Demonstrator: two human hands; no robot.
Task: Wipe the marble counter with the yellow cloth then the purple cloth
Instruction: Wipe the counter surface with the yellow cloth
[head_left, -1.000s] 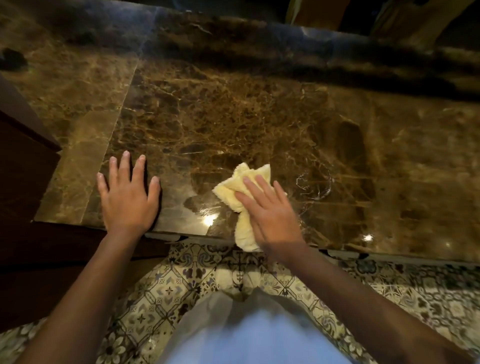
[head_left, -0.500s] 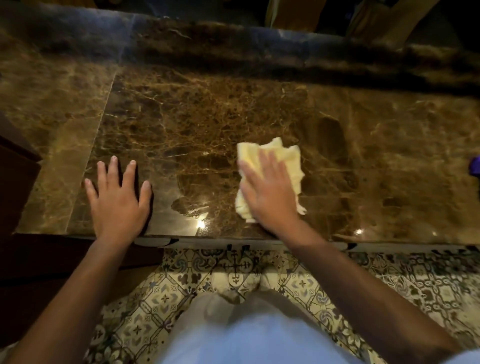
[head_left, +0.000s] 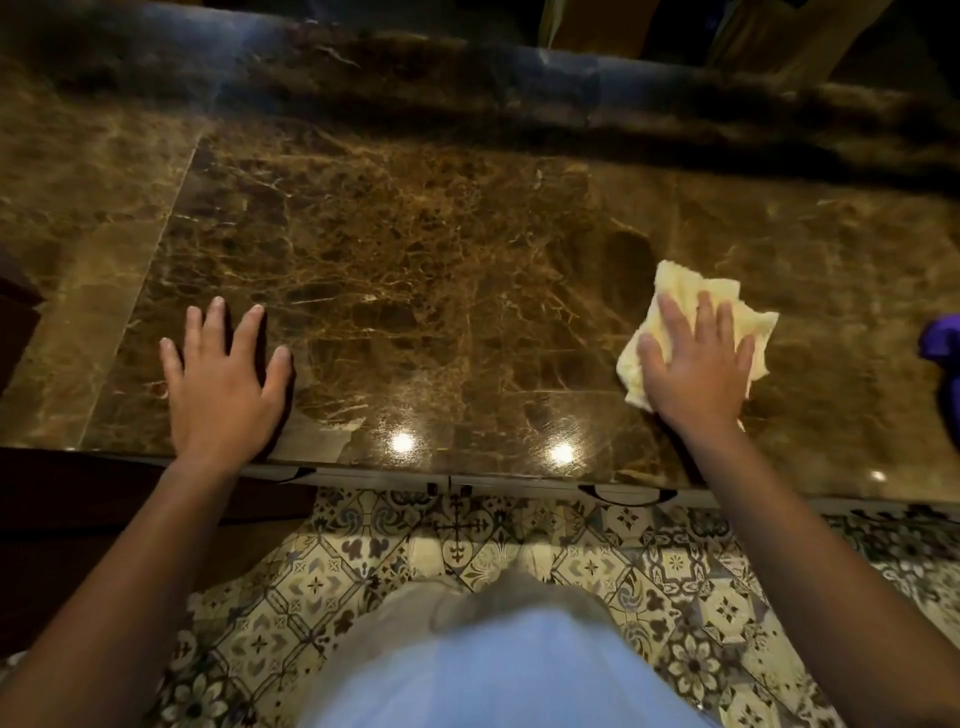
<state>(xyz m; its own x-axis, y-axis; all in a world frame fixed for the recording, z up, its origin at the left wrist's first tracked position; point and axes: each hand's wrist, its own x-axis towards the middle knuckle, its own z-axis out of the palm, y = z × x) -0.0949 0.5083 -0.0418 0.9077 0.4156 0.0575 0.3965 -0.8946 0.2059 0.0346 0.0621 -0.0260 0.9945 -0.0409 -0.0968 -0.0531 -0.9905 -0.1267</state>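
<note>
Head view: the right hand (head_left: 698, 371), fingers (head_left: 672, 322) spread flat on the yellow cloth (head_left: 675, 296), has swept it rightward across the bench (head_left: 415, 249) toward the purple cloth (head_left: 943, 343) (nearly swap time); the left hand (head_left: 223, 374) stays flat, fingers open, empty.

A home kitchen, by the look of it — a polished brown marble counter (head_left: 415, 270) with a raised back ledge (head_left: 363, 78), dark cabinet fronts (head_left: 78, 499) beneath its edge, and a floor (head_left: 675, 561) of ornate patterned tiles — domestic finishes throughout.
</note>
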